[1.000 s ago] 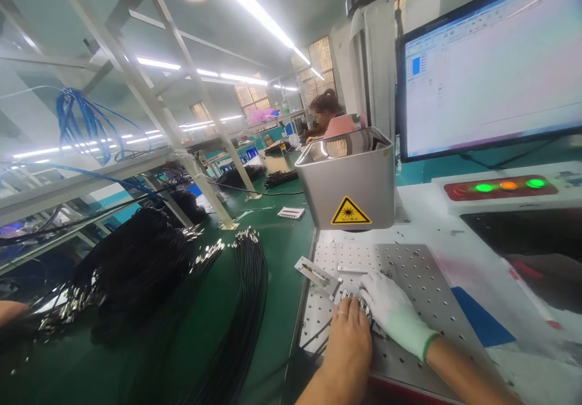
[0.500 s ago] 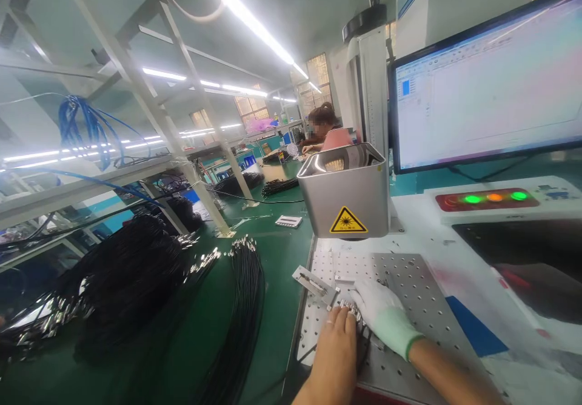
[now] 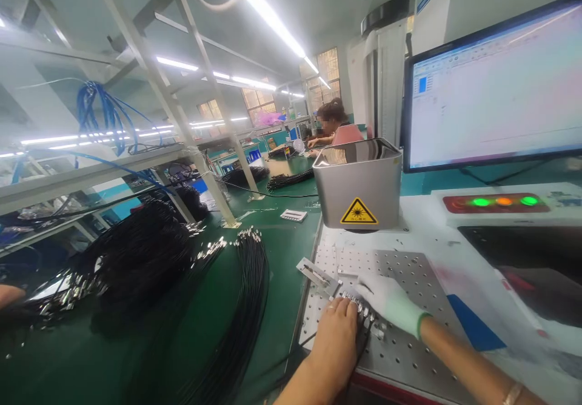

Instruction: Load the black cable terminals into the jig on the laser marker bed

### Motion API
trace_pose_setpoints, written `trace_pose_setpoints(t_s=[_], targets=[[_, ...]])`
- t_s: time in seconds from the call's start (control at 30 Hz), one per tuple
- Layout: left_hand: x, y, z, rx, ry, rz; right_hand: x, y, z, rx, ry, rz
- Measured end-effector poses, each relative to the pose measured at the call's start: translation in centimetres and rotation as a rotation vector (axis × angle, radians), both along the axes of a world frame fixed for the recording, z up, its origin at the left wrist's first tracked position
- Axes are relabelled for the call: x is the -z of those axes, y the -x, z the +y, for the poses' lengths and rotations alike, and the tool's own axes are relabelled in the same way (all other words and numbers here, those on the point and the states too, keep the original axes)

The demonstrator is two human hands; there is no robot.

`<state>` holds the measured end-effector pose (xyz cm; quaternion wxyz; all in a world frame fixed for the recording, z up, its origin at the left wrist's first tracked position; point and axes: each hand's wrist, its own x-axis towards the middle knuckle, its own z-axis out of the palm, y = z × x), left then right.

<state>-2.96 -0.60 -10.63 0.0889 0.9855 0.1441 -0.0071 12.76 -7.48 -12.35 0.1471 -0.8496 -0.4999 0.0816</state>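
Note:
My bare left hand (image 3: 337,332) rests over black cables with silver connector ends (image 3: 364,309) on the perforated metal plate (image 3: 409,271); its fingers are bent together around them. Right beside it, my right hand (image 3: 391,301), in a white glove with a green cuff, touches the other side of the connectors, its fingertips partly hidden. A small metal fixture (image 3: 316,274) lies slanted at the plate's left edge, just beyond my left fingers. The grey machine head (image 3: 357,190) with a yellow warning label hangs above the plate's far end.
A long bundle of black cables (image 3: 252,284) lies on the green table (image 3: 286,247), with a large dark cable heap (image 3: 140,253) further left. A monitor (image 3: 495,90) and a control panel (image 3: 504,202) stand right. Another person (image 3: 334,123) sits behind; someone's hand (image 3: 9,294) shows far left.
The view has shifted, so most things appear further right. My hands stay at the connectors, more of which now show between them. A hand of another person has appeared at the left edge.

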Motion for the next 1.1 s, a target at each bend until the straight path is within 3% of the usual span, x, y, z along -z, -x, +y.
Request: trace_pose_setpoints(t_s=[0.17, 0.4, 0.57, 0.7, 0.8, 0.9, 1.0, 1.1], targets=[[-0.7, -0.4, -1.2, -0.160, -0.094, 0.049, -0.4, 1.5, 1.2, 0.019, 0.087, -0.087], [-0.2, -1.4, -2.3, -0.238, -0.089, 0.208, -0.4, 1.5, 2.0, 0.044, 0.167, -0.121], [1.2, -2.2, -2.3, -0.323, -0.119, 0.242, 0.0, 1.2, 2.2, 0.030, 0.150, -0.122], [3.2, -2.2, -2.2, -0.239, -0.186, 0.241, -0.1, 1.2, 2.2, 0.030, 0.136, -0.116], [4.0, -2.2, -2.4, -0.290, -0.233, 0.297, -0.5, 1.3, 2.2, 0.027, 0.136, -0.105], [3.4, -2.3, -2.8, -0.286, -0.220, 0.330, -0.5, 1.2, 2.2, 0.025, 0.147, -0.090], [1.9, -2.3, -3.5, -0.210, -0.209, 0.325, 0.0, 1.1, 2.3, 0.013, 0.160, -0.077], [0.5, -2.3, -4.1, -0.239, -0.192, 0.347, 0.5, 1.2, 2.2, 0.001, 0.156, -0.078]])
